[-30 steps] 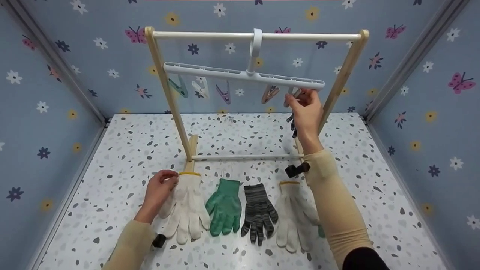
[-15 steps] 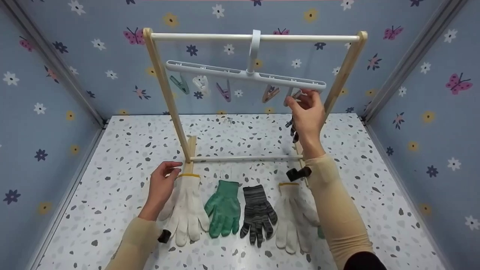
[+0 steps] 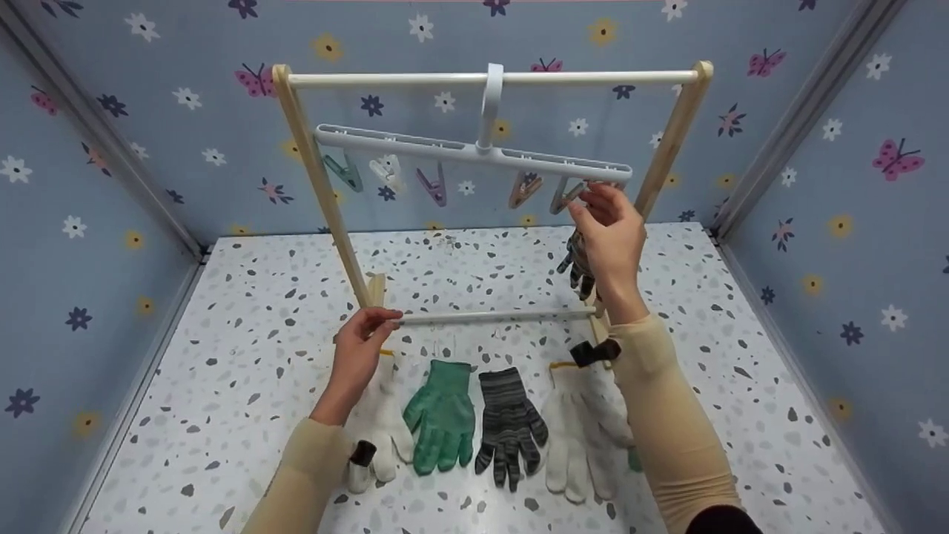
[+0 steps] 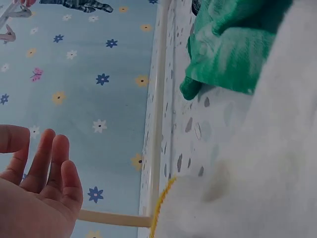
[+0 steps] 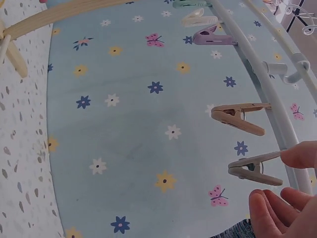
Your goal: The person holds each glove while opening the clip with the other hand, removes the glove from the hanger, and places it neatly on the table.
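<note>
A pale grey clip hanger (image 3: pixel 415 144) hangs by its hook from the rack's top bar, its right end tilted down. Several pegs hang under it, among them a brown peg (image 5: pixel 240 118) and a grey peg (image 5: pixel 255 169). Beside the grey peg is my right hand (image 3: pixel 615 237), thumb and fingertips apart in the right wrist view. Partly behind that hand hangs a dark striped glove (image 3: pixel 577 267); its upper end is hidden. My left hand (image 3: pixel 359 352), fingers loosely bent and holding nothing, is over the cuff of a white glove (image 3: pixel 382 430), near the lower bar (image 3: pixel 489 317).
On the speckled table (image 3: pixel 245 371) lie a green glove (image 3: pixel 442 415), a grey striped glove (image 3: pixel 511 423) and another white glove (image 3: pixel 582 437). A bit of green shows at the right white glove's edge. Wooden rack posts (image 3: pixel 319 185) stand on either side.
My left hand has moved right and away from me, toward the lower bar. My right hand has drawn slightly away from the grey peg, and more of the hanging striped glove shows.
</note>
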`<state>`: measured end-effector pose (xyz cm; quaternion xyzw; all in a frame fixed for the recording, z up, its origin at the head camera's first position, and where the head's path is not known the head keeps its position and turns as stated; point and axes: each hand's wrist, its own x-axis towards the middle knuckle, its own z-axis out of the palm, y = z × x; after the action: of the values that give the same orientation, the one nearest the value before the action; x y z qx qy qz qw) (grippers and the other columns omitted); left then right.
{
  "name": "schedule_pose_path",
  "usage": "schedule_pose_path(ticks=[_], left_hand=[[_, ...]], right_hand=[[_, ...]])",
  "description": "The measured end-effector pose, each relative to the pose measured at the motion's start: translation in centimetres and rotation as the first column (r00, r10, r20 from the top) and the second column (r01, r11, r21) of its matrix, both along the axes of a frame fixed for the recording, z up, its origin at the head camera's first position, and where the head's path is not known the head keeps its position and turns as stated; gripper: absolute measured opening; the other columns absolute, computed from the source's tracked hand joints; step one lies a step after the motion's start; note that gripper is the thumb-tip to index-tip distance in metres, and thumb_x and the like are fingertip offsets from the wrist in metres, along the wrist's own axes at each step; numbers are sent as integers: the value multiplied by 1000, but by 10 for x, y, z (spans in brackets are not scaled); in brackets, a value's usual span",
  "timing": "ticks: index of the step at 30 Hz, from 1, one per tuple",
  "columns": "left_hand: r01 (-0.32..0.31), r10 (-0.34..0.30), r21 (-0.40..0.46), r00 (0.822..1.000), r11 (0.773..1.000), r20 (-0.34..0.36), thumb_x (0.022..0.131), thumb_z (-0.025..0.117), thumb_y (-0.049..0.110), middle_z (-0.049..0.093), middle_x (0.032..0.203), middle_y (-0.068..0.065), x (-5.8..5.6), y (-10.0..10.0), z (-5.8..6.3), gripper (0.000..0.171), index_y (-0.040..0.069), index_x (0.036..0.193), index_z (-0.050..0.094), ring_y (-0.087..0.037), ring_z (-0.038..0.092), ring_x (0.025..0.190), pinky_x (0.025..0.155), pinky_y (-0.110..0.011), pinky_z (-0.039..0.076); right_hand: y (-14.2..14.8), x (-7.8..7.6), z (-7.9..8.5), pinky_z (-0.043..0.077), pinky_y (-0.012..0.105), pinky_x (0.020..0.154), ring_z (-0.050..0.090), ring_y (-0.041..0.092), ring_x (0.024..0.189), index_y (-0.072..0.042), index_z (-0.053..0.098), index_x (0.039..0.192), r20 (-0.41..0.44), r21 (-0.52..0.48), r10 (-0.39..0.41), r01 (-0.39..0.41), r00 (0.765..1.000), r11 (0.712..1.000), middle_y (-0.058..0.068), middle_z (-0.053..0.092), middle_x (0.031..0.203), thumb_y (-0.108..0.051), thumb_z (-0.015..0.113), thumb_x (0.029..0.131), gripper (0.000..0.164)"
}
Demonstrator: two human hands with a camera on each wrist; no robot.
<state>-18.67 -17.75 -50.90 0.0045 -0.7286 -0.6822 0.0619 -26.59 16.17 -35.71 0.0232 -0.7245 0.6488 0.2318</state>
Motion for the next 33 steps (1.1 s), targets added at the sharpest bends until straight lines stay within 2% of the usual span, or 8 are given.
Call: schedule_pose_path(ticks=[8, 11, 14, 17, 19, 22, 27, 33], left_hand=[[30, -23, 84, 997, 996, -75, 101, 55, 2, 67, 114, -14, -18, 29, 9, 15, -1, 114, 62, -26, 64, 102, 91, -31, 46], [48, -38, 107, 995, 993, -93, 101, 56, 3, 68, 113, -14, -25, 41, 13, 15, -1, 113, 62, -27, 64, 102, 90, -33, 46], [77, -63, 126, 992, 989, -108, 102, 55, 3, 67, 115, -18, -32, 52, 15, 16, -4, 114, 62, -31, 64, 103, 90, -36, 45], [103, -88, 139, 990, 985, -111, 102, 53, 2, 65, 117, -22, -40, 63, 18, 17, -8, 115, 60, -37, 62, 105, 89, -37, 45], [115, -99, 141, 989, 983, -111, 102, 52, 1, 65, 117, -23, -45, 70, 20, 18, -8, 115, 59, -39, 61, 106, 88, -37, 45], [129, -112, 175, 988, 976, -108, 103, 52, 3, 66, 117, -21, -51, 83, 22, 18, -6, 116, 60, -39, 61, 107, 88, -38, 46], [163, -141, 247, 984, 955, -105, 103, 55, 9, 67, 117, -16, -60, 108, 25, 18, -1, 116, 61, -39, 60, 110, 91, -42, 46], [201, -178, 243, 977, 949, -113, 102, 59, 12, 68, 115, -9, -74, 132, 34, 15, 6, 115, 63, -31, 62, 108, 87, -34, 47]], right_hand=[[11, 9, -5, 53, 27, 74, 67, 20, 88, 6, 67, 112, -112, -50, -13, 8, 994, 999, 14, 69, 102, -4, 71, 91, 23], [19, 9, -9, 51, 26, 69, 64, 19, 79, 6, 69, 103, -179, -54, -79, 70, 981, 996, 13, 68, 94, -2, 71, 91, 15], [27, 7, -15, 48, 24, 65, 60, 16, 74, 4, 71, 96, -254, -19, -167, 168, 953, 986, 9, 67, 87, -1, 72, 90, 8], [33, 4, -20, 47, 24, 64, 58, 15, 73, 1, 71, 96, -307, 22, -225, 243, 925, 970, 6, 65, 85, -1, 70, 90, 7], [35, 2, -23, 48, 25, 65, 59, 15, 76, 0, 70, 100, -319, 36, -240, 265, 917, 964, 7, 66, 89, -1, 69, 90, 10], [37, -1, -26, 50, 27, 72, 61, 16, 85, -2, 68, 108, -293, 44, -248, 272, 924, 961, 8, 67, 99, -2, 70, 90, 18], [34, -4, -27, 50, 31, 83, 62, 20, 104, -2, 64, 120, -218, 41, -225, 239, 950, 970, 10, 66, 115, -7, 72, 91, 30], [16, 5, -8, 51, 34, 84, 62, 34, 104, 8, 59, 124, -184, 26, -201, 209, 962, 978, 21, 64, 118, -2, 71, 91, 37]])
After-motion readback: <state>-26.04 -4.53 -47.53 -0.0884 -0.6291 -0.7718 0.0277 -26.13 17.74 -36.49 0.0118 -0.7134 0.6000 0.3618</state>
